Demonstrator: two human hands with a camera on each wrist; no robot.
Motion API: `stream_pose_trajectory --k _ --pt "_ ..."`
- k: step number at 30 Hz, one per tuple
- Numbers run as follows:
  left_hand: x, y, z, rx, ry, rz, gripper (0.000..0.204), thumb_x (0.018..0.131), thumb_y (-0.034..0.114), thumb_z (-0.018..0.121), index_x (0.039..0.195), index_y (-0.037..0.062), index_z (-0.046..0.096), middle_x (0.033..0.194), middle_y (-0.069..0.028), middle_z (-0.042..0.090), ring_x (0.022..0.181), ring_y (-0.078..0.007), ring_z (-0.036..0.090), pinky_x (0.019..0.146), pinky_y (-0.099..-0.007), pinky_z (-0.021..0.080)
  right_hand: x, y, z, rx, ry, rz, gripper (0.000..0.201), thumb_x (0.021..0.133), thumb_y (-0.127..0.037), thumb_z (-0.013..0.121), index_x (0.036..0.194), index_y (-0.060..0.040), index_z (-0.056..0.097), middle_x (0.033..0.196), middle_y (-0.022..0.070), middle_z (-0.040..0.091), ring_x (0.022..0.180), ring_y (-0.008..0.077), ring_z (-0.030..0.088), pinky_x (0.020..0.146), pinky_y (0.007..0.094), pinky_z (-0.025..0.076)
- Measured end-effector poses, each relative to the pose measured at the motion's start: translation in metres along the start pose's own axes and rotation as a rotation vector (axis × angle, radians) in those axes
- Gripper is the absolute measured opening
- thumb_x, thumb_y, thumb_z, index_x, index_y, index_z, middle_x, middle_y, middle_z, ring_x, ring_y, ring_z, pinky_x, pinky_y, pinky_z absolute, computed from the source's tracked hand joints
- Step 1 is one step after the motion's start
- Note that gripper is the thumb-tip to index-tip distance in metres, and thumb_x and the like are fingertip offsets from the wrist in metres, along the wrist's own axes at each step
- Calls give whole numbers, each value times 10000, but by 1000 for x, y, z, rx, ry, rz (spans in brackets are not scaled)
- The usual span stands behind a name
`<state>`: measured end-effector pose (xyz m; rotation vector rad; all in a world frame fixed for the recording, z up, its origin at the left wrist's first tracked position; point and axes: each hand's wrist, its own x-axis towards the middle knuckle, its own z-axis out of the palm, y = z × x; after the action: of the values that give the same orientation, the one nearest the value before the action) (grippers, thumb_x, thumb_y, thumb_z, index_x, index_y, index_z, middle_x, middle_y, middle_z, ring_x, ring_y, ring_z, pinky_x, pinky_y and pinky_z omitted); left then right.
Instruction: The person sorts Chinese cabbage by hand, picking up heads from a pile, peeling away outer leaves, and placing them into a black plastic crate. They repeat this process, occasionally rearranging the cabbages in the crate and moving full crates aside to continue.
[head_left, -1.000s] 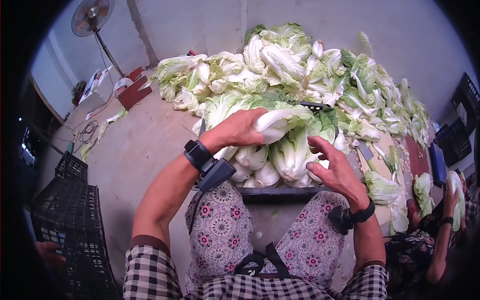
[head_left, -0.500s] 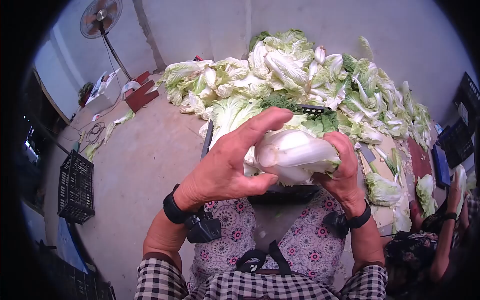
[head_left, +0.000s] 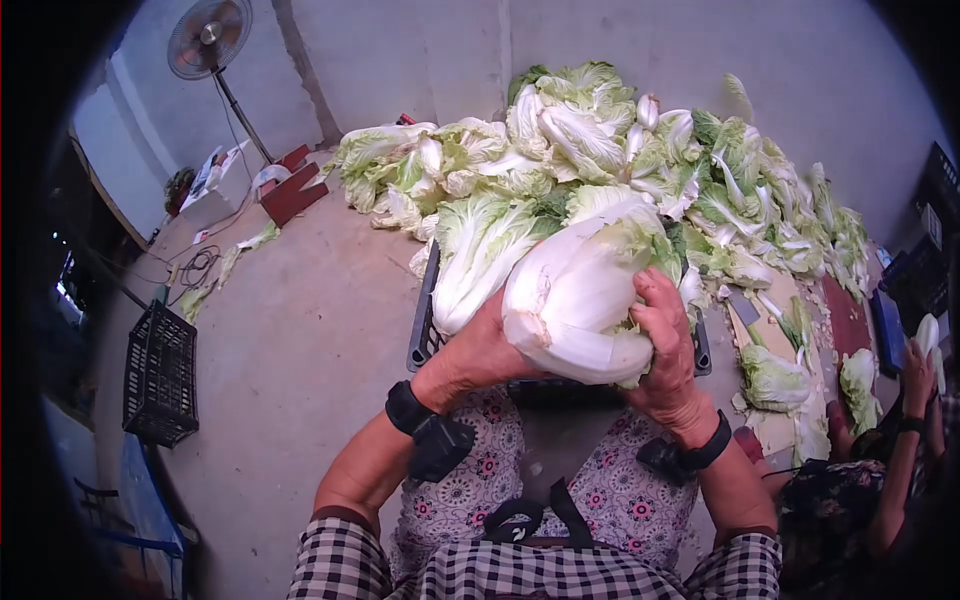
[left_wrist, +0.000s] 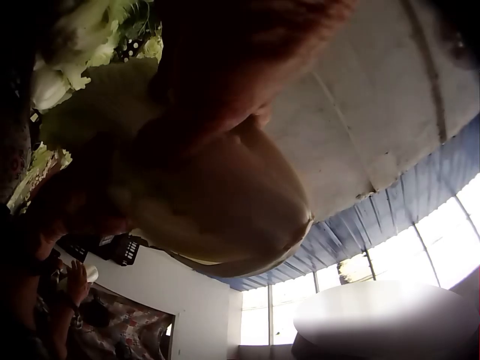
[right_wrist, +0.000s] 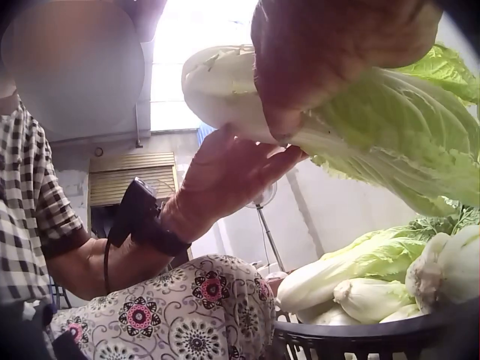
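Note:
A large Chinese cabbage [head_left: 575,290] is held up in front of the lap between both hands, its white base end turned toward me. My left hand [head_left: 478,352] supports it from below and the left, most of its fingers hidden behind the cabbage in the head view. In the right wrist view the left fingers [right_wrist: 262,174] lie along its underside. My right hand [head_left: 662,350] grips the right side, fingers bent against the leaves. Below stands a black plastic crate [head_left: 422,322] holding more Chinese cabbages [right_wrist: 345,277].
A big heap of cabbages and loose leaves [head_left: 585,150] lies along the wall. To the right are a knife [head_left: 743,308] and a trimmed cabbage [head_left: 775,380] on a board; another person's hand [head_left: 917,380] holds a cabbage. Left stand a black crate [head_left: 160,375] and a fan [head_left: 210,38].
The left hand has lifted the cabbage out from over the crate toward me, and the right hand has come to grip it. Its base has since turned and tilted up between both hands.

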<state>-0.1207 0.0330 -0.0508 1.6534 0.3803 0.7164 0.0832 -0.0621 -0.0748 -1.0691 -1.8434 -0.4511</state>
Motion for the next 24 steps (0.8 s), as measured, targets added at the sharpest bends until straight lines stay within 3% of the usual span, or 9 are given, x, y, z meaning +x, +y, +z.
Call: stream_pose_trajectory --k 6,10,14,15,17,18,19,23,24 --pt "-5 1 3 12 -18 -107 1015 631 113 830 1440 58 219 1439 -104 318 1310 -204 329 1090 -348 262 -3 4 5 94 49 -17 683 603 -74 772 1177 -52 402 1226 221 500 1094 410 532 937 497 414" --pt "-3 -3 6 54 -12 -121 1031 637 117 825 1448 68 191 1429 -110 328 1312 -216 332 1090 -351 255 -6 8 5 84 54 6 666 597 -59 770 1162 -42 417 1184 217 528 1064 394 554 911 486 438" --pt "1 -27 2 326 -32 149 1005 630 106 821 1440 74 228 1347 -96 427 1202 -205 445 1003 -334 370 -9 7 7 157 51 110 659 602 -77 784 1167 -32 449 1145 190 562 1043 338 574 887 417 466" --pt "2 -26 1 280 -9 110 987 626 100 820 1431 71 250 1318 -88 450 1152 -191 464 953 -325 398 -10 8 6 184 45 142 662 604 -82 790 1174 -30 456 1136 177 571 1036 314 582 880 392 473" --pt "2 -21 0 188 29 37 951 618 90 818 1412 65 296 1262 -74 496 1051 -163 503 854 -307 453 -18 -1 -1 423 99 572 664 628 -86 790 1199 -22 458 1124 138 586 1023 252 586 872 347 475" --pt "5 -19 2 88 136 14 915 604 119 827 1381 58 348 1205 -72 524 911 -140 510 742 -282 462 -19 -4 -5 542 129 787 664 640 -88 790 1212 -18 459 1117 118 594 1017 221 588 867 324 476" --pt "6 -14 2 304 180 68 912 614 189 827 1377 53 346 1217 -91 521 935 -176 534 781 -297 463 -9 -3 -13 764 183 840 640 700 -119 761 1242 -8 440 1110 74 591 990 156 582 859 298 472" --pt "16 -14 1 824 181 415 918 678 419 776 1373 23 325 1246 -151 513 1056 -279 564 898 -339 442 -11 9 -26 1145 267 1055 560 796 -185 678 1259 -7 417 1112 79 573 957 146 583 859 297 474" --pt "16 -14 4 658 98 299 919 692 449 757 1372 14 319 1249 -165 510 1095 -287 545 923 -344 425 -13 8 -25 1134 259 1088 570 810 -218 651 1279 -9 401 1127 89 564 972 160 579 866 307 471"
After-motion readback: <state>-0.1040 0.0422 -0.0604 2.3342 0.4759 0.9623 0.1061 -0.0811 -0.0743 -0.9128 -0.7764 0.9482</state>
